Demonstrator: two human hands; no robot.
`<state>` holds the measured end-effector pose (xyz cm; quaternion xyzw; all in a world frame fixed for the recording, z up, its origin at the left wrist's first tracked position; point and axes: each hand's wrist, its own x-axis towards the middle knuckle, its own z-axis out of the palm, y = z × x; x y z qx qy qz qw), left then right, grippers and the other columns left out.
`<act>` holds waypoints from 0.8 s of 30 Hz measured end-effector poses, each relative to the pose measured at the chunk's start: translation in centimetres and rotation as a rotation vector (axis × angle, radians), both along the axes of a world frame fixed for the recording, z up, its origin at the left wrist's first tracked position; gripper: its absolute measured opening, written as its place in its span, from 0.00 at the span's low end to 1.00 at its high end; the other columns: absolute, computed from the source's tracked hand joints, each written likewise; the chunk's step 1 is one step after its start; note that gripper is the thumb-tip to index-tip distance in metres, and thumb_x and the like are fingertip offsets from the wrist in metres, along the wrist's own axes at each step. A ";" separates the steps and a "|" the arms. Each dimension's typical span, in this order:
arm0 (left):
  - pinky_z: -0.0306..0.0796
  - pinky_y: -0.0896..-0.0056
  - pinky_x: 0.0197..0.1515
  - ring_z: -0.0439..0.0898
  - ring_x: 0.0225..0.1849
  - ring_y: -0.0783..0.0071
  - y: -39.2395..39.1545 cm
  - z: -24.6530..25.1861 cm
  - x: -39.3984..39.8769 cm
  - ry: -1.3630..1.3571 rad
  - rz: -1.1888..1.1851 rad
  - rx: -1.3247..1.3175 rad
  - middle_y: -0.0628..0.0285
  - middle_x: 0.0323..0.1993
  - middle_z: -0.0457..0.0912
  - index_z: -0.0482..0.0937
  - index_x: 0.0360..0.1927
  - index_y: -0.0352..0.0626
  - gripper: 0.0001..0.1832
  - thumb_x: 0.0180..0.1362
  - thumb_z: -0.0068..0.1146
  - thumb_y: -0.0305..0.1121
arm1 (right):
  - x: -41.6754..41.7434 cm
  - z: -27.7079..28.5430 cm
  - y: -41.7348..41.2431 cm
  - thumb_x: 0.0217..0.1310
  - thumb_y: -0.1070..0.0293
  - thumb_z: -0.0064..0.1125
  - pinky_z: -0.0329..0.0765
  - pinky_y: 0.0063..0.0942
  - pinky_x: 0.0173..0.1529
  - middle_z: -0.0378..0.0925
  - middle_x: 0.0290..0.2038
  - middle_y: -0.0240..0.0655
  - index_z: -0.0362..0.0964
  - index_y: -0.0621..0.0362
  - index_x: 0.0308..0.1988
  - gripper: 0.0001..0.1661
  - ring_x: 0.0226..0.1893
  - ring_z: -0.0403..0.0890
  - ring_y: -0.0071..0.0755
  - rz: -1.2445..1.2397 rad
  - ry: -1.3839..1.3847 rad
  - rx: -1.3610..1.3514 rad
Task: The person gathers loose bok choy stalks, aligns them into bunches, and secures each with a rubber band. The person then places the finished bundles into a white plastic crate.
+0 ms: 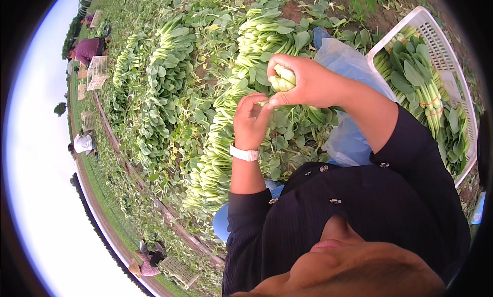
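My right hand (304, 81) is wrapped around a bunch of bok choy (284, 79), its pale stem ends towards the camera and its leaves below the hand. Close against that thumb, my left hand (252, 116), with a white watch (245, 153) on the wrist, pinches a small pale green stalk piece (263, 102); the fingers partly hide it. A long row of cut bok choy (219, 143) lies on the ground under and beyond both hands, stems towards the left.
On the right stands a white plastic crate (443, 62) with bok choy bundles (427, 85), some with red bands. Blue-white plastic sheeting (342, 69) lies beside it. Another bok choy row (161, 85) lies left. Several people, one in a purple top (86, 50), are farther off near crates (98, 71).
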<state>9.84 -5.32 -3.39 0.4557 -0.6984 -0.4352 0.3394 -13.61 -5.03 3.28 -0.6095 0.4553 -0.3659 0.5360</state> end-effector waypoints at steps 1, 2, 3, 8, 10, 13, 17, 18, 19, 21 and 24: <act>0.73 0.81 0.36 0.78 0.32 0.82 0.9 2.4 0.3 0.065 -0.038 0.163 0.65 0.37 0.81 0.78 0.49 0.36 0.12 0.63 0.63 0.27 | 0.3 0.0 0.2 0.50 0.60 0.78 0.71 0.26 0.39 0.71 0.32 0.27 0.66 0.55 0.44 0.28 0.35 0.69 0.22 0.054 -0.019 -0.005; 0.73 0.81 0.36 0.78 0.32 0.82 1.5 4.0 -0.2 0.115 -0.011 0.133 0.65 0.36 0.81 0.78 0.49 0.35 0.12 0.64 0.63 0.27 | 0.4 0.2 0.5 0.50 0.59 0.78 0.71 0.25 0.40 0.71 0.33 0.27 0.66 0.55 0.44 0.29 0.35 0.69 0.22 0.097 -0.032 -0.012; 0.73 0.81 0.36 0.78 0.33 0.82 2.3 5.0 -0.5 0.161 0.026 0.105 0.65 0.35 0.82 0.77 0.49 0.35 0.13 0.64 0.63 0.27 | 0.8 0.2 0.7 0.50 0.58 0.78 0.71 0.25 0.40 0.71 0.34 0.28 0.66 0.55 0.45 0.30 0.36 0.70 0.22 0.150 -0.048 -0.015; 0.74 0.80 0.38 0.80 0.36 0.81 4.0 6.5 -3.2 0.258 0.194 -0.035 0.62 0.39 0.83 0.77 0.55 0.34 0.17 0.64 0.63 0.28 | 1.2 -0.2 1.1 0.53 0.54 0.78 0.72 0.23 0.43 0.71 0.37 0.24 0.66 0.55 0.47 0.31 0.39 0.70 0.18 0.139 -0.304 0.019; 0.75 0.79 0.41 0.80 0.38 0.80 4.1 6.3 -3.7 0.215 0.213 -0.091 0.62 0.42 0.83 0.76 0.57 0.34 0.19 0.64 0.63 0.27 | 0.9 -0.8 0.8 0.52 0.55 0.78 0.72 0.22 0.43 0.71 0.38 0.24 0.65 0.55 0.47 0.32 0.39 0.70 0.18 0.080 -0.339 -0.013; 0.74 0.76 0.46 0.79 0.42 0.78 4.1 5.8 -5.2 0.269 0.249 -0.139 0.62 0.43 0.80 0.76 0.57 0.34 0.20 0.62 0.64 0.25 | 1.2 -0.6 0.8 0.51 0.57 0.80 0.72 0.21 0.44 0.71 0.38 0.25 0.64 0.56 0.48 0.34 0.40 0.70 0.18 0.054 -0.459 -0.016; 0.73 0.72 0.54 0.77 0.50 0.75 3.4 5.6 -6.5 0.212 0.165 -0.142 0.62 0.49 0.74 0.71 0.64 0.34 0.26 0.63 0.63 0.24 | 1.0 -0.5 0.4 0.50 0.64 0.80 0.73 0.21 0.43 0.72 0.38 0.26 0.64 0.56 0.47 0.32 0.40 0.71 0.17 -0.055 -0.490 -0.064; 0.74 0.72 0.55 0.77 0.53 0.74 3.1 5.7 -7.0 0.176 0.097 -0.177 0.61 0.52 0.76 0.68 0.67 0.33 0.28 0.63 0.61 0.24 | 0.7 -0.8 0.4 0.50 0.65 0.80 0.73 0.21 0.43 0.73 0.38 0.26 0.65 0.56 0.46 0.31 0.40 0.72 0.17 -0.112 -0.436 -0.081; 0.74 0.72 0.56 0.77 0.55 0.74 2.9 5.7 -7.4 0.139 0.038 -0.205 0.60 0.54 0.77 0.65 0.69 0.32 0.30 0.64 0.60 0.23 | 0.4 -0.9 0.4 0.50 0.67 0.79 0.73 0.20 0.42 0.73 0.37 0.26 0.65 0.56 0.46 0.30 0.39 0.73 0.16 -0.119 -0.477 -0.008; 0.76 0.72 0.54 0.79 0.52 0.74 1.9 6.3 -7.1 0.488 -0.140 0.221 0.59 0.57 0.77 0.62 0.71 0.32 0.29 0.69 0.53 0.27 | -0.7 -0.2 0.6 0.51 0.69 0.78 0.74 0.20 0.42 0.75 0.36 0.26 0.66 0.56 0.44 0.27 0.37 0.74 0.16 -0.132 -0.557 0.146; 0.79 0.72 0.43 0.81 0.37 0.75 -1.5 3.1 -7.3 0.598 -0.045 0.319 0.57 0.51 0.81 0.67 0.68 0.33 0.23 0.71 0.48 0.27 | -2.3 0.4 0.7 0.53 0.78 0.67 0.73 0.18 0.39 0.74 0.35 0.25 0.67 0.56 0.42 0.19 0.35 0.73 0.14 -0.479 -0.180 -0.218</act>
